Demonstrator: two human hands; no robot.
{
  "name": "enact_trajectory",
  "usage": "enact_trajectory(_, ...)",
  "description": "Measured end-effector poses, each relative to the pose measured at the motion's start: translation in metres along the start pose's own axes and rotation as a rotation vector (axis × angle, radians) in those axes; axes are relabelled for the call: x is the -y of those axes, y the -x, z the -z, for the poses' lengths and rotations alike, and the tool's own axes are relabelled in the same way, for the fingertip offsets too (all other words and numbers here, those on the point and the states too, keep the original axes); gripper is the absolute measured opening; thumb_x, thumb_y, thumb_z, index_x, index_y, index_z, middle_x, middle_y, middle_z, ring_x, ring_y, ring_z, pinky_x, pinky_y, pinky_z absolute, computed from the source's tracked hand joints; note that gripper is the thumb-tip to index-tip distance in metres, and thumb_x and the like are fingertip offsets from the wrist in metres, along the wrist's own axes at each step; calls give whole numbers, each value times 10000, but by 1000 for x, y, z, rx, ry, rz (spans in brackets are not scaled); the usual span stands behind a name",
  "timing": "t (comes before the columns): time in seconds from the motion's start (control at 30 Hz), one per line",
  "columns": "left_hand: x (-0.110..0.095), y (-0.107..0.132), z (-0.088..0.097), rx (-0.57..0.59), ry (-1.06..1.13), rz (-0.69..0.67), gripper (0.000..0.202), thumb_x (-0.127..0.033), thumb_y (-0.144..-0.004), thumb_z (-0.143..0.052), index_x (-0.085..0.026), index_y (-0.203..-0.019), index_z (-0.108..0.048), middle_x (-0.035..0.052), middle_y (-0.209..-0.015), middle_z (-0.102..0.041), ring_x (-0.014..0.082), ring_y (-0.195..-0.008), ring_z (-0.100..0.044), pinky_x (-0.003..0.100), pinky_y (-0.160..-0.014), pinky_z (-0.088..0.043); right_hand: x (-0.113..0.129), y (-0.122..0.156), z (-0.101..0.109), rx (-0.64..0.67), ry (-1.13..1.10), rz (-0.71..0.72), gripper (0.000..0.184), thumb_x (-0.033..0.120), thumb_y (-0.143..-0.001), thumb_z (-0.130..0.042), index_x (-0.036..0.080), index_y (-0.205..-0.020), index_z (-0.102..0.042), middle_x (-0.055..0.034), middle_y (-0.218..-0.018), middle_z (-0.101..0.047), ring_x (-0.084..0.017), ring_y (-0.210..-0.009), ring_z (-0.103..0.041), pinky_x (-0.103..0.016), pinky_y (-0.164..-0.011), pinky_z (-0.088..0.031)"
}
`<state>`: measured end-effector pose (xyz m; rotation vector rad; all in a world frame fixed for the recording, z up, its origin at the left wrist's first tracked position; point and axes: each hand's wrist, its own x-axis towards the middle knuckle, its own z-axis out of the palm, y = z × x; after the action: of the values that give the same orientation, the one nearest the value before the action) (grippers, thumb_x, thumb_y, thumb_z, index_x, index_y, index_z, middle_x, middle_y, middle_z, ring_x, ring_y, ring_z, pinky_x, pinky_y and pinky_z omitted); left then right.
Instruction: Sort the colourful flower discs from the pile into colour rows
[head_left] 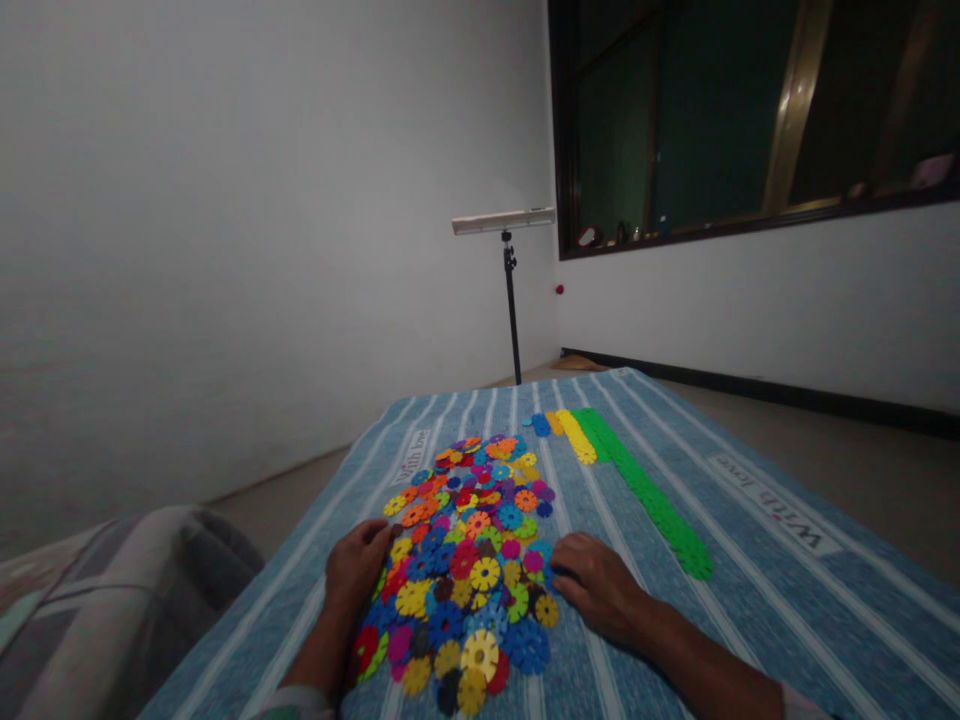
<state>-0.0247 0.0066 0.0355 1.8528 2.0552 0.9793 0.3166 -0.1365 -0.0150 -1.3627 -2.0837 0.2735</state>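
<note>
A spread-out heap of colourful notched plastic discs (pixel 484 573) lies on the striped blue cloth, with red, yellow, blue, orange, green and purple pieces overlapping. My left hand (pixel 356 562) rests at the heap's left edge, its fingers curled together. A small dark spot shows by its fingertips, too small to name. Against the right edge of the heap is my right hand (pixel 596 582), fingers bent inward beside blue discs; whatever they may hold is hidden. Farther right, green discs (pixel 652 495) lie in a long overlapping row, with a shorter yellow row (pixel 576 437) beside it.
Short orange (pixel 554 423) and blue rows (pixel 540 425) lie left of the yellow one. The cloth-covered table (pixel 750 590) carries printed lettering. Beyond its far edge stands a lamp on a black pole (pixel 512 310). Striped fabric (pixel 142 600) is bunched at lower left.
</note>
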Motion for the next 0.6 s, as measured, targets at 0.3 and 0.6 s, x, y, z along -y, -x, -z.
enact_trajectory(0.3,6,-7,0,-12,-14,-9,293,-406,-714,-541,-206,-804,-736,84,-919,-783,278,-905,-715,315,-779,-537,8,-4,6,46,57,-27,88,169,-874,-552,187,-852,-635,-50,-935,-661,-199,-959,-574,-312,-859,-391)
enact_trajectory(0.6,-3,-7,8,-77,-59,-70,220,-380,-673,-578,-227,-673,-735,48,-750,-774,237,-779,-706,259,-662,-532,9,-5,9,52,36,-31,76,181,-866,-590,186,-911,-650,-67,-990,-664,-206,-995,-572,-311,-881,-387)
